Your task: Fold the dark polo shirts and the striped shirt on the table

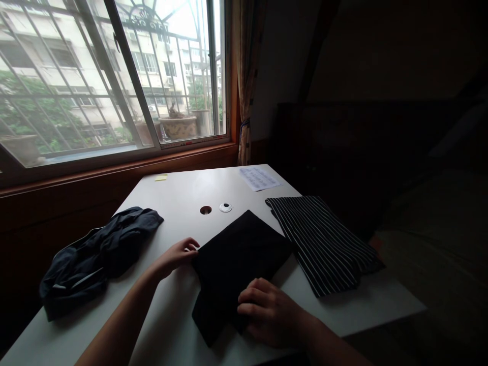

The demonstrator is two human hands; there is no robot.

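Two bare hands work over one white bench [163,315]. Nearest is the right hand [272,310], its fingers curled and bunched together on the lower right edge of one black garment [236,254]; whether they pinch the cloth I cannot tell. Farther up, the left hand [177,259] reaches in from the left, its fingers loosely bent with small gaps between them, the tips touching the garment's left corner; a pinch cannot be made out there either.

The black garment lies flat at the middle of the bench's near part, one corner pointing away and a narrower piece sticking out toward the near side. Two other garments flank it: one dark, crumpled garment [99,254] with thin light trim, well apart on the left, and one striped garment [324,244], black with pale lines, laid flat just beside it on the right.

Beyond them are one round hole [206,210] in the bench and, near it on the right, one white ring [225,207] with a dark centre. Toward the far edge lie one yellow note [160,177] on the left and one printed sheet [260,178] on the right.

Behind the bench stand one window [179,76] and one tied curtain [247,76]; outside are metal bars, at least three pots [178,127], trees and pale buildings.
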